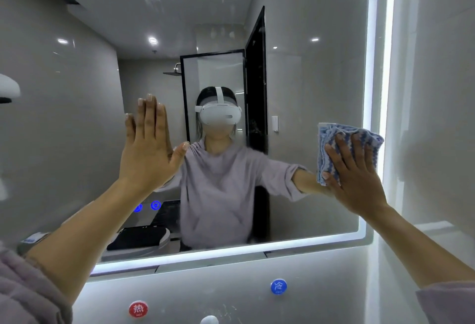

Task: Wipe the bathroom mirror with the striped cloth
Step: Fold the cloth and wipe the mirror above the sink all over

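From the head cam, the right hand [356, 173] is spread flat, pinning the bunched-up striped cloth [347, 147] against the bathroom mirror [295, 79] near its lit right edge, cloth's long side running roughly up-down, while the left hand [149, 144] is open, fingers up, holding nothing.

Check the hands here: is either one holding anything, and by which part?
The right hand presses the folded striped cloth flat against the mirror, palm and fingers over its lower part. The left hand is open and holds nothing.
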{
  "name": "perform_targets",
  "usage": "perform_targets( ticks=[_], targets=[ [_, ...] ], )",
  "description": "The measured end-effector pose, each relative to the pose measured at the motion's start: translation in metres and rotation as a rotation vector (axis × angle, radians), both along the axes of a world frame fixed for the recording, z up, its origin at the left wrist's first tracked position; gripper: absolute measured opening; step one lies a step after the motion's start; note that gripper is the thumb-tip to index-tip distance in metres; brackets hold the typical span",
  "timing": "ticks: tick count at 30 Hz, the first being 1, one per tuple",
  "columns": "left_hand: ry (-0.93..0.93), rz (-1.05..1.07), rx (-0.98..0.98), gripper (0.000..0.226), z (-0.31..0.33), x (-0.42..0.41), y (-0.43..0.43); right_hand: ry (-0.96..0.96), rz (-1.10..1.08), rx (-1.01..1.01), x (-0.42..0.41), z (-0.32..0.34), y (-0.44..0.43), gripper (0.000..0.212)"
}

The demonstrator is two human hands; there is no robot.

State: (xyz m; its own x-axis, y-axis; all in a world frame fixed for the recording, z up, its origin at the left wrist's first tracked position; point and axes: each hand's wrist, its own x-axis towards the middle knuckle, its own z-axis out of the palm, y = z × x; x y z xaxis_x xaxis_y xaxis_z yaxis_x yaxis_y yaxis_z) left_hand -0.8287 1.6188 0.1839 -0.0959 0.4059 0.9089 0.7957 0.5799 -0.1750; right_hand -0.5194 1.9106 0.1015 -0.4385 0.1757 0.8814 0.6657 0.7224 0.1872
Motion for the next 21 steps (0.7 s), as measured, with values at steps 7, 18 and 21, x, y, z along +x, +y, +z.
perform_targets(
  ticks=[7,18,21],
  targets=[
    [0.001,0.002,0.007,0.088,-0.001,-0.001,0.001,0.040,0.020,-0.065,-0.020,0.000,-0.011,0.069],
    [-0.005,-0.013,0.000,0.087,0.000,0.000,-0.001,0.045,0.093,0.049,-0.113,0.027,-0.087,0.064],
    [-0.008,-0.006,-0.005,0.087,0.000,0.000,-0.001,0.001,0.117,0.111,-0.133,0.031,-0.106,0.064]
  ],
)
